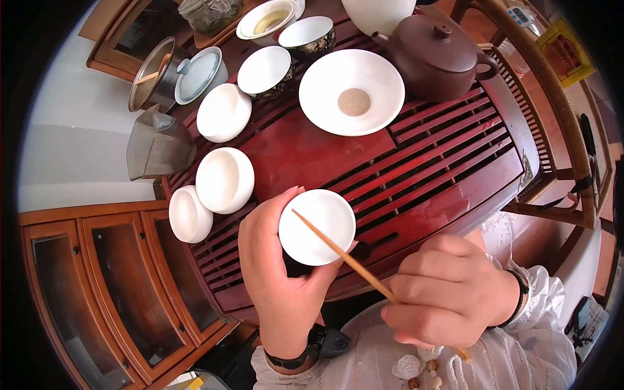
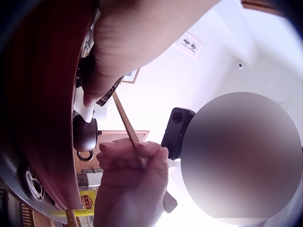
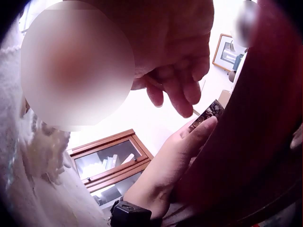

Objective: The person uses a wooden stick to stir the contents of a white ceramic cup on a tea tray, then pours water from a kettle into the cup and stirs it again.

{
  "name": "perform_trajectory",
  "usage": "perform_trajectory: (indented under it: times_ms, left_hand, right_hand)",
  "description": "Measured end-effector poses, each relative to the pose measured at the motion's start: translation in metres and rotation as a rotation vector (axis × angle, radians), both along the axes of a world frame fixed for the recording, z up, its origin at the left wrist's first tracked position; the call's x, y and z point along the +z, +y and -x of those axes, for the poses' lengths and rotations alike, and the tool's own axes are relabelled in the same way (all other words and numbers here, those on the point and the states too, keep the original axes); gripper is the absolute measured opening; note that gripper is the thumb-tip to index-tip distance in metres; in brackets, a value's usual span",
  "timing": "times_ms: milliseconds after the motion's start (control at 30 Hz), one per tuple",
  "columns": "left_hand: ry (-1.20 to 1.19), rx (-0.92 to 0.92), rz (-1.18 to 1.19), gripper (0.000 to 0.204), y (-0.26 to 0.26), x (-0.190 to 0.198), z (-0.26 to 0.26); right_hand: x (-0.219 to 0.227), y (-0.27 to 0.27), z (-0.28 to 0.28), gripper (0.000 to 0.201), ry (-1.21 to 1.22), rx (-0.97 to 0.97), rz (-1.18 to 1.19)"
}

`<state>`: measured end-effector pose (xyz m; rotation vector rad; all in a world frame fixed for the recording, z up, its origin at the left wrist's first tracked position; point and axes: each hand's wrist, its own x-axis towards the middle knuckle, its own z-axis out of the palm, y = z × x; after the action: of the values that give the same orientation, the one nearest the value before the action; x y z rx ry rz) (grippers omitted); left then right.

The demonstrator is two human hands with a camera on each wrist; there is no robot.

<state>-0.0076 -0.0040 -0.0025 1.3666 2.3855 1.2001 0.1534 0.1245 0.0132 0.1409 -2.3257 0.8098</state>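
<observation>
My left hand [image 1: 273, 273] grips a small cup [image 1: 318, 227], its white inside facing the head camera. In the right wrist view the cup's dark patterned outside [image 3: 208, 115] shows beside the thumb. My right hand [image 1: 448, 292] holds a thin, tapering wooden stick [image 1: 354, 263] in curled fingers. The stick slants up to the left, and its narrow tip overlaps the cup's white inside in the head view. Its other end comes out below the right hand. Beyond the cup, a wide white bowl [image 1: 318, 91] with a tan round patch at its bottom stands on the slatted tea tray [image 1: 292, 153].
A brown teapot [image 1: 432, 58] stands at the tray's far right. White cups [image 1: 224, 179] and dark patterned cups [image 1: 263, 71] line its left and far sides. A glass pitcher [image 1: 159, 143] and a lidded bowl [image 1: 201, 75] stand farther left. A chair [image 1: 575, 130] is at right.
</observation>
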Motion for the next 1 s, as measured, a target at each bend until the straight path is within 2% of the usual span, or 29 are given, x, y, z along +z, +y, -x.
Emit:
perform_trajectory:
  times_ms: [67,200,600,667,767,1000]
  left_hand:
    - [0.022,0.008,0.001,0.078,-0.001,0.0,0.001]
    - [-0.035,0.013,-0.008,0.079,-0.001,-0.002,0.0]
    - [-0.025,-0.003,-0.008,0.078,-0.001,-0.002,0.0]
    - [-0.009,-0.009,-0.02,0.078,-0.002,-0.002,0.001]
    - [-0.059,0.01,-0.012,0.077,-0.001,-0.001,-0.001]
    - [-0.085,0.017,-0.031,0.079,-0.002,-0.002,-0.002]
  right_hand:
    - [-0.003,-0.001,0.002,0.019,-0.006,0.066,0.038]
    - [-0.001,0.002,-0.001,0.018,-0.021,0.018,0.037]
    - [-0.004,0.005,0.0,0.018,0.012,0.051,0.202]
    - [-0.004,0.009,0.0,0.017,-0.031,0.138,0.267]
    - [-0.004,0.008,-0.002,0.017,-0.011,0.052,0.26]
    - [-0.006,0.005,0.001,0.019,0.005,0.113,0.238]
